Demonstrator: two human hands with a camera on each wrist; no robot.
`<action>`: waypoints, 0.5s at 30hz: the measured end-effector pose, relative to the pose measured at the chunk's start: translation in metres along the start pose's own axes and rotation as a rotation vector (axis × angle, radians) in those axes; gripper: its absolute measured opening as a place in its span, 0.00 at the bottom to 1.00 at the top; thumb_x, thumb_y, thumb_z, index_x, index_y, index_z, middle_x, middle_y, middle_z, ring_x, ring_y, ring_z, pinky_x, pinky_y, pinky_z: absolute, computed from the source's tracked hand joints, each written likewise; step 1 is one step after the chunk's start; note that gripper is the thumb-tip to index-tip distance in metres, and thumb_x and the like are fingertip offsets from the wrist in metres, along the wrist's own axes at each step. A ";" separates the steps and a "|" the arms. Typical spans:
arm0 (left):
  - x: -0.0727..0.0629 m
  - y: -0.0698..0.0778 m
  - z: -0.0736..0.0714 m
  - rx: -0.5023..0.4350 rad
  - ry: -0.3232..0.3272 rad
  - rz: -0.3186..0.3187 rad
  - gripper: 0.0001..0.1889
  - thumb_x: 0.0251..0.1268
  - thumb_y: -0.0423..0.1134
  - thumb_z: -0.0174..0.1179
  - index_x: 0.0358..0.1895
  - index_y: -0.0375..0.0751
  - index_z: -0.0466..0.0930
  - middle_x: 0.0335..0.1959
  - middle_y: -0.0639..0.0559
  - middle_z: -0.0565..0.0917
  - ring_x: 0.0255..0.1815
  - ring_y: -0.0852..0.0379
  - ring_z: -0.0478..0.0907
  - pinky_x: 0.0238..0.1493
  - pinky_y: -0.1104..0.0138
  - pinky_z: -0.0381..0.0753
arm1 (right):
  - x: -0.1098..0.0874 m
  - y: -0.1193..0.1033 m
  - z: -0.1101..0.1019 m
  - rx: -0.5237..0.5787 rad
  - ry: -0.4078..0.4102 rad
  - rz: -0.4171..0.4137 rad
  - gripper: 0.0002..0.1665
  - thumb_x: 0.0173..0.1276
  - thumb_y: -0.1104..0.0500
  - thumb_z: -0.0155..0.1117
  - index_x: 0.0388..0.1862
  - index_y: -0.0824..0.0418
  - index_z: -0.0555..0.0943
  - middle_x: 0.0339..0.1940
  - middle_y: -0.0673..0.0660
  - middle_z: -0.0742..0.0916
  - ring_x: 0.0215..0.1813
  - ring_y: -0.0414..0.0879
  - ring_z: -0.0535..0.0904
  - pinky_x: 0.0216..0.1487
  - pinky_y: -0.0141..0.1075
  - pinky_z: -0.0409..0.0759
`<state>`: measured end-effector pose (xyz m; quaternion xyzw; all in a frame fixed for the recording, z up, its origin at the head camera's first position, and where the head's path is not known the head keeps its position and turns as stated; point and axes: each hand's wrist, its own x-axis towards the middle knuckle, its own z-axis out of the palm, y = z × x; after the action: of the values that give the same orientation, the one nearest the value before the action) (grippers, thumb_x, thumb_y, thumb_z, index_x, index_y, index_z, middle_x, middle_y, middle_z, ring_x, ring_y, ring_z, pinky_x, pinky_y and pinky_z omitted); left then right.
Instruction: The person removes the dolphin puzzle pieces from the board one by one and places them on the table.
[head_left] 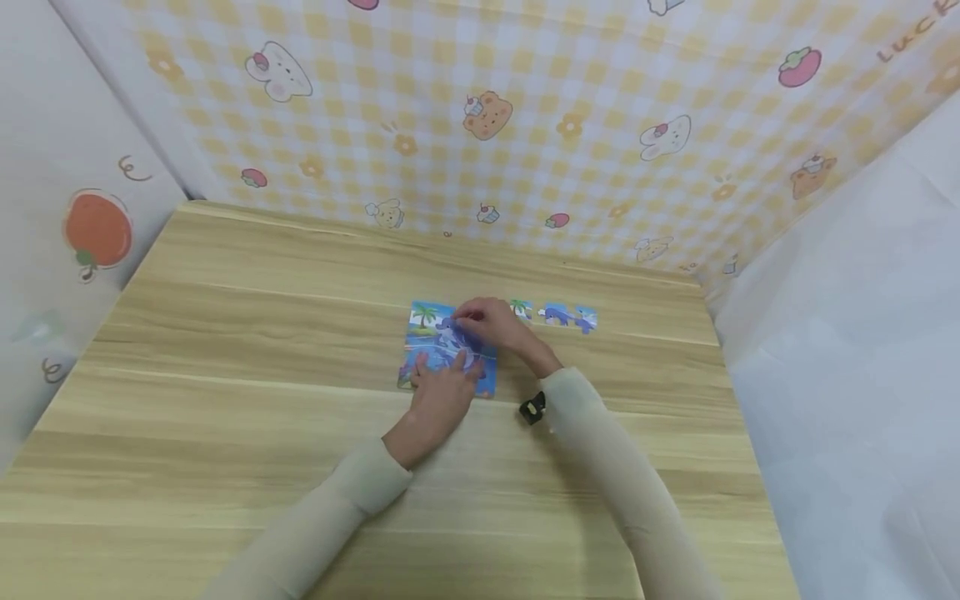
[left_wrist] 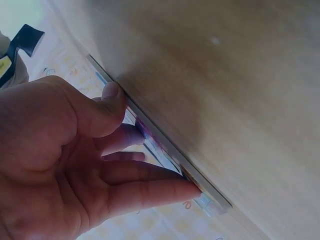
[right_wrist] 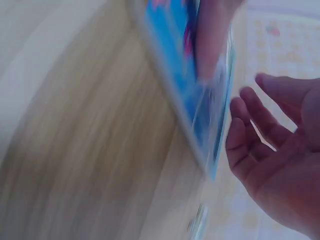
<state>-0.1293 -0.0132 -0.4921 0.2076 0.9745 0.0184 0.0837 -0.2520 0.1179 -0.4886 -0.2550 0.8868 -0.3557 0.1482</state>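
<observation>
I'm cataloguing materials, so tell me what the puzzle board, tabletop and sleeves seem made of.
Puzzle board: probably thick cardboard or thin wood with a smooth colour print; its stiff, flat edge shows in the left wrist view.
Tabletop: wood or wood-look laminate, low sheen, judging by long grain bands.
Sleeves: likely soft fabric, matte, ending in loose cuffs.

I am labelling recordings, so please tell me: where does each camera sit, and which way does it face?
Head: worn on the head, facing forward and down at the square blue jigsaw puzzle on the pale wooden table; left hand, right hand and cream sleeves show.
Left wrist: worn there, facing the puzzle's edge; the left hand shows large.
Right wrist: worn there, facing the blurred puzzle; the right hand and part of the left show.
Both wrist views share the puzzle and left hand.
</observation>
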 end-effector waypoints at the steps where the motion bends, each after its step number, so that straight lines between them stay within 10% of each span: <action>1: -0.001 0.000 0.001 0.010 0.017 0.004 0.26 0.73 0.36 0.55 0.73 0.54 0.68 0.74 0.47 0.68 0.61 0.42 0.79 0.60 0.32 0.69 | 0.003 -0.004 0.004 -0.010 -0.040 -0.009 0.12 0.74 0.61 0.60 0.50 0.62 0.85 0.47 0.57 0.88 0.48 0.48 0.83 0.54 0.38 0.82; 9: 0.001 -0.001 0.021 0.032 0.170 0.033 0.24 0.74 0.41 0.55 0.71 0.52 0.70 0.74 0.49 0.68 0.51 0.40 0.84 0.54 0.30 0.72 | 0.014 -0.022 0.025 -0.139 -0.116 0.006 0.11 0.73 0.61 0.60 0.46 0.63 0.86 0.46 0.56 0.82 0.47 0.48 0.77 0.50 0.37 0.79; 15: -0.003 0.000 0.006 0.033 0.151 0.032 0.23 0.74 0.39 0.55 0.70 0.53 0.72 0.71 0.47 0.72 0.37 0.40 0.87 0.52 0.31 0.75 | 0.018 -0.023 0.026 -0.146 -0.154 0.023 0.10 0.74 0.58 0.61 0.41 0.63 0.86 0.38 0.56 0.85 0.41 0.46 0.79 0.51 0.37 0.79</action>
<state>-0.1253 -0.0150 -0.4977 0.2226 0.9747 0.0195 0.0062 -0.2476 0.0791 -0.4916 -0.2817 0.8992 -0.2678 0.2011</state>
